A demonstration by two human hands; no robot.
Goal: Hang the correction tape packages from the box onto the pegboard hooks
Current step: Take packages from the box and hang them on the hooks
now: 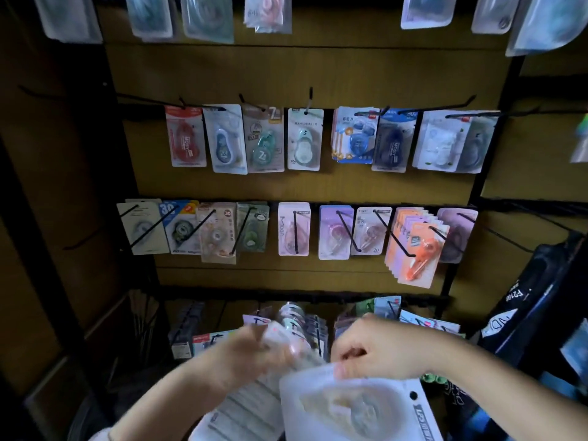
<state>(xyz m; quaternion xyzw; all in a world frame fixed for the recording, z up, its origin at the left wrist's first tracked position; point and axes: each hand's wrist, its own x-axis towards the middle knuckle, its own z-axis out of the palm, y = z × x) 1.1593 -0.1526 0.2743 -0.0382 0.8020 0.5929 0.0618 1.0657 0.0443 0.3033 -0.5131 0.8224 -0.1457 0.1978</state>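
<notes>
Both hands' fingers (342, 370) pinching package (346, 405) edge.

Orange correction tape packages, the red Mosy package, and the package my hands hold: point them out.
orange packages (420, 249), head view, front card.
red Mosy package (186, 138), head view, blister.
held package (353, 409), head view, clear blister.

Blurred and cropped regions
Left hand (245, 354) motion-blurred; its grip unreadable. Lower package (350, 409) cut by bottom edge; top-row packages (206, 17) cropped.
</notes>
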